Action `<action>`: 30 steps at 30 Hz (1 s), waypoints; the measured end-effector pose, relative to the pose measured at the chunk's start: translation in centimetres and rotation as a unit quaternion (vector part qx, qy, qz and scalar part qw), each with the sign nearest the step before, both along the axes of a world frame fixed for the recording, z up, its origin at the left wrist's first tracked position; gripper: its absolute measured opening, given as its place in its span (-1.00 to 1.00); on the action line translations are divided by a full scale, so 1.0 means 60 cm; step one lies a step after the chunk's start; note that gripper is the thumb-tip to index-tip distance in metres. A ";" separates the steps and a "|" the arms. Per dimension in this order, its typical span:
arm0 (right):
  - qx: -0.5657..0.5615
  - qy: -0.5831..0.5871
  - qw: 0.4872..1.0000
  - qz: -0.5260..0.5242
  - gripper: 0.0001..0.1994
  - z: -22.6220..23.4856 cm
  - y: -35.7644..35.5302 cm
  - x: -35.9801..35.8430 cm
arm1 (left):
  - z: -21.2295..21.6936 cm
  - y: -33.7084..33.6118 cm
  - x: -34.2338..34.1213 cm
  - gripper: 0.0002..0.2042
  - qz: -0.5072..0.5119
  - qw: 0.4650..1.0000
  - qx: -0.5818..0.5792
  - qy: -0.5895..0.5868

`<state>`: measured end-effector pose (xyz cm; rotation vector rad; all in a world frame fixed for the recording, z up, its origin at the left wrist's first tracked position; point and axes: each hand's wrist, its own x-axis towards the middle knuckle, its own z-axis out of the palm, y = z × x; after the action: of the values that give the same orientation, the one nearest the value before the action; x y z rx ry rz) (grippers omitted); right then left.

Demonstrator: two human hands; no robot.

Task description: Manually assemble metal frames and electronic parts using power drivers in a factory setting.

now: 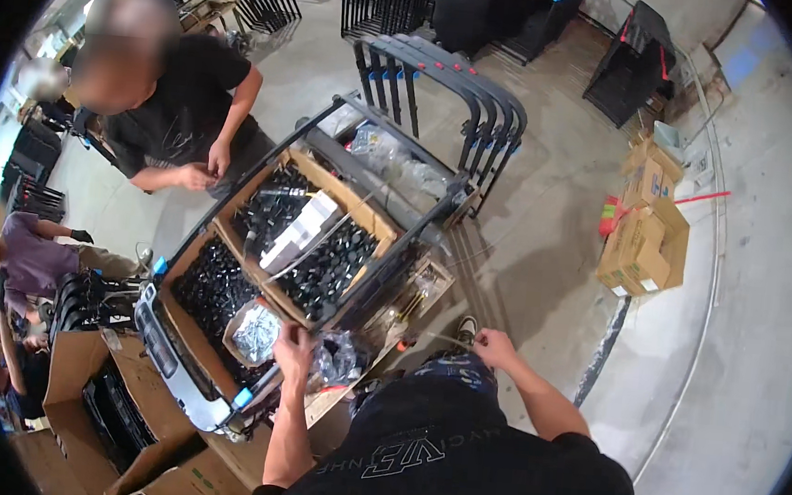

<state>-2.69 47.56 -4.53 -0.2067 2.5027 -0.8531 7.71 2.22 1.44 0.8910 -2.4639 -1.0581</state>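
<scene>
My left hand (293, 353) is at the near side of the black-framed work table (369, 292), beside a small carton of silver metal fasteners (254, 331). Its fingers are curled closed, and what they hold, if anything, is too small to make out. Out to the right, above the floor, my right hand (497, 349) is closed in a pinch. A thin pale strip (447, 340) runs leftward from its fingertips. Large cardboard trays of small black parts (325, 265) fill the table, with a white box (301, 230) lying on the parts.
Clear plastic bags (339, 355) lie by my left hand. Across the table a person in black (180, 91) holds both hands together. Bent black tube frames (456, 75) stand beyond the table. Open cartons (80, 362) are at the lower left; stacked cartons (643, 239) stand right.
</scene>
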 end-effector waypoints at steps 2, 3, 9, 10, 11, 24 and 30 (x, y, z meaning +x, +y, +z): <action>-0.016 -0.015 1.000 0.005 -0.80 -0.035 0.046 -0.037 | 0.050 0.111 -0.077 -0.80 -0.046 0.994 0.094 -0.016; -0.020 0.003 1.000 0.002 -0.79 -0.056 0.063 -0.053 | 0.074 0.165 -0.142 -0.80 -0.075 0.984 0.160 -0.032; -0.129 -0.056 0.990 0.003 -0.78 -0.083 0.187 -0.156 | 0.124 0.495 -0.540 -0.70 -0.303 0.919 0.244 0.067; -0.131 -0.065 0.989 -0.001 -0.78 -0.083 0.203 -0.171 | 0.117 0.539 -0.605 -0.65 -0.293 0.917 0.251 0.100; -0.125 -0.066 0.990 0.000 -0.79 -0.087 0.225 -0.186 | 0.121 0.576 -0.678 -0.59 -0.313 0.917 0.236 0.070; -0.150 -0.228 0.955 -0.118 -0.91 -0.191 0.481 -0.204 | 0.117 0.692 -1.125 -0.55 0.181 0.907 0.369 -0.094; -0.211 -0.224 0.918 -0.252 -0.91 -0.168 0.544 -0.200 | 0.193 0.797 -1.123 -0.58 0.177 0.901 0.390 -0.078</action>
<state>-14.69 80.22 -14.58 0.4707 1.9302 -1.4549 -59.65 50.02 13.03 1.6234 -1.8281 -1.9140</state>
